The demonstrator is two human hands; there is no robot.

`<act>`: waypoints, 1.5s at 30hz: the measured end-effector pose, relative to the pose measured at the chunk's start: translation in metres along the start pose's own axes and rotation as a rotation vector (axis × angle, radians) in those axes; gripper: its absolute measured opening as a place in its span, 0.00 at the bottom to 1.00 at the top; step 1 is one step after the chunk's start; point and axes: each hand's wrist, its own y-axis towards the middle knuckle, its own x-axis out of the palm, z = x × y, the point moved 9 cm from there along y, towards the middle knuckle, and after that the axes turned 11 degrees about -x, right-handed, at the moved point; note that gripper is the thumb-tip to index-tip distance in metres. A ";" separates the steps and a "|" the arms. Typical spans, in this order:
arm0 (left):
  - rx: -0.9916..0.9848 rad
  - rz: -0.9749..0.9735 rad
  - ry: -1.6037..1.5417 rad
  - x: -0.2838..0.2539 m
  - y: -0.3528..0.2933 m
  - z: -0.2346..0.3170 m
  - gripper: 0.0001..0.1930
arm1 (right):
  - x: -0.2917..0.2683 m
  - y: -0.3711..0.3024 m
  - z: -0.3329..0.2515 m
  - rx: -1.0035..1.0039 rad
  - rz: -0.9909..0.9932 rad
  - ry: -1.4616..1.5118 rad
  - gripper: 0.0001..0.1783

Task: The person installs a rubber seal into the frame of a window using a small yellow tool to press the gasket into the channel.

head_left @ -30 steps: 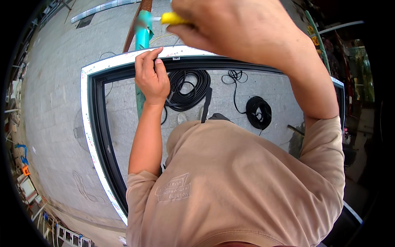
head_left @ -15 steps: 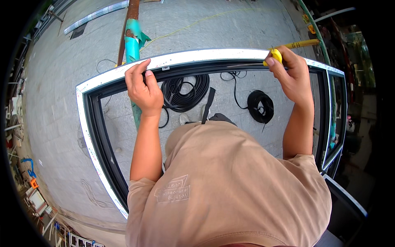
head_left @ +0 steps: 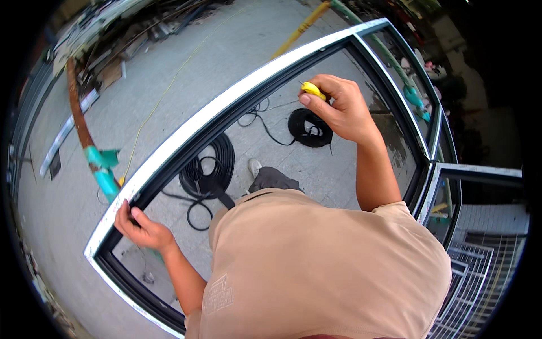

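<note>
A large window frame (head_left: pixel 223 107), white-faced with black inner channels, spans the view in front of and around me. My left hand (head_left: pixel 144 229) is at its near-left corner, fingers curled on the bar and thumb against the inner side. My right hand (head_left: pixel 341 107) is closed around a small yellow-handled tool (head_left: pixel 314 90), held over the frame's opening, apart from the bar. Most of the handle is hidden in my fingers, so its exact kind cannot be made out.
Through the opening, a large coil of black strip (head_left: pixel 217 164) and a smaller black coil (head_left: pixel 310 129) lie on the paved floor. A rusty post with teal wrapping (head_left: pixel 101 169) stands left, and a yellow bar (head_left: pixel 299 31) beyond. Another white-edged frame (head_left: pixel 480 169) stands right.
The view has turned, so the frame now slants up to the right. My left hand has moved along the bar toward the left corner. My right hand has come off the bar with the tool.
</note>
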 end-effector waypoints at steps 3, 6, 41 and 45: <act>0.066 -0.147 0.035 0.027 -0.017 0.040 0.13 | -0.040 -0.008 0.032 0.025 0.135 -0.098 0.15; 0.084 -0.286 0.024 0.069 -0.032 0.085 0.13 | -0.083 -0.014 0.072 0.009 0.252 -0.223 0.13; 0.502 -0.791 0.305 0.545 -0.080 0.367 0.26 | -0.136 0.031 0.308 -0.319 0.143 0.081 0.17; 0.513 -0.782 0.311 0.545 -0.082 0.368 0.25 | -0.134 0.032 0.301 -0.333 0.111 0.058 0.17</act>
